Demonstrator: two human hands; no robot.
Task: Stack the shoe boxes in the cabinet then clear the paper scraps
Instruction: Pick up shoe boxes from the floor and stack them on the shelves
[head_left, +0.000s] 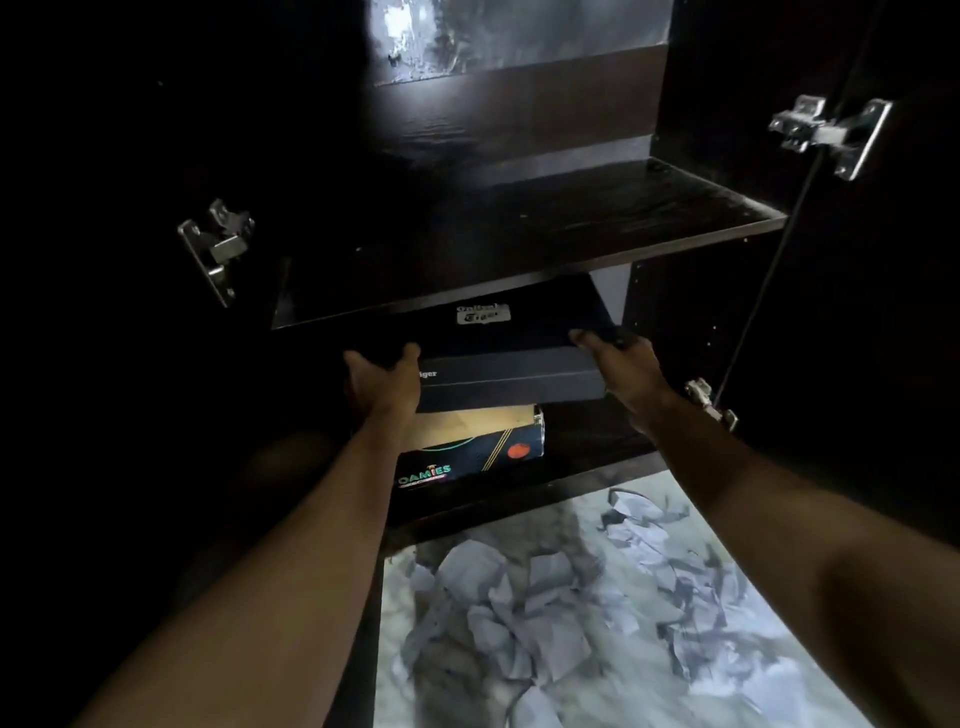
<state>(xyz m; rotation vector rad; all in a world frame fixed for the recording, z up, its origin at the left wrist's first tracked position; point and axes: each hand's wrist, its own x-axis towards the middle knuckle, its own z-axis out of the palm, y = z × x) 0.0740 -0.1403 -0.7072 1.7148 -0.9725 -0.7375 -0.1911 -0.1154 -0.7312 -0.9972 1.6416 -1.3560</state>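
A dark navy shoe box (511, 376) with a white logo on its lid lies in the lower compartment of the dark wooden cabinet (519, 234). It rests on top of a second shoe box (472, 447), brown-topped with colourful print on its front. My left hand (382, 382) grips the navy box's near left corner. My right hand (621, 366) holds its near right corner. Several crumpled white paper scraps (524, 613) lie on the marbled floor in front of the cabinet.
The shelf above the boxes (545, 244) holds nothing visible. Both cabinet doors stand open, with metal hinges at the left (218, 247) and at the right (826, 130). The cabinet's inside is dark. The scraps spread across the floor (769, 691) between my arms.
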